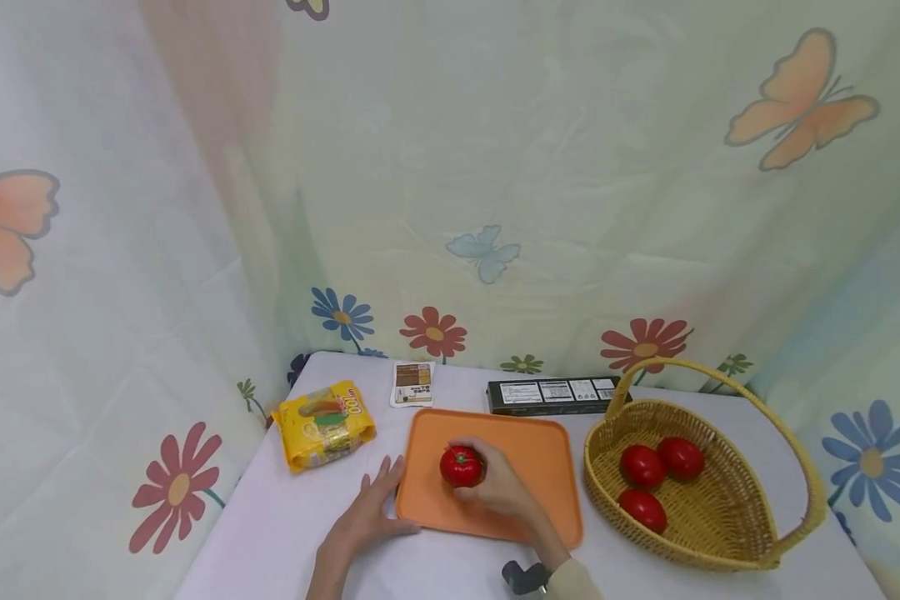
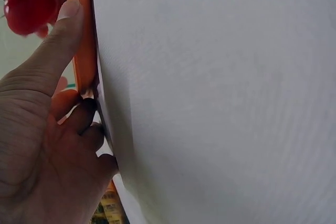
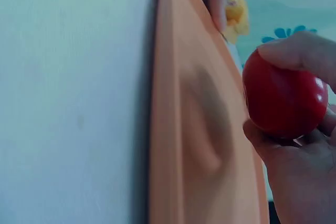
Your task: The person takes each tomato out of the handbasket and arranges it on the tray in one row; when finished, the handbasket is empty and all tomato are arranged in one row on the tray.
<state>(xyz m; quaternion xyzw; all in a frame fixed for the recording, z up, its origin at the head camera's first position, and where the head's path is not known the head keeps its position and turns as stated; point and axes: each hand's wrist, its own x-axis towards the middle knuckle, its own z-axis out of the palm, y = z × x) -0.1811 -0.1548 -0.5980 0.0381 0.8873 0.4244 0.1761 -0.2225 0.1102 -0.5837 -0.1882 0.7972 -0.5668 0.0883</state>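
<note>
A red tomato (image 1: 461, 466) with a green stem end is held by my right hand (image 1: 501, 483), thumb and fingers curled round its sides. In the right wrist view, the tomato (image 3: 283, 95) hangs over the orange tray (image 3: 197, 129), and a shadow falls on the tray below. My left hand (image 1: 372, 515) lies at the tray's near left corner, fingers extended along the left side and thumb along the front edge. The left wrist view shows that thumb (image 2: 60, 43) against the wall of the tray (image 2: 84, 66).
Right of the tray stands a wicker basket (image 1: 720, 521) with a tall handle, holding three red tomatoes (image 1: 642, 467). A yellow snack bag (image 1: 326, 425) lies at the left. Behind the tray are a small white-and-brown packet (image 1: 412, 384) and a long black box (image 1: 551, 395). A patterned curtain (image 1: 450, 167) hangs behind.
</note>
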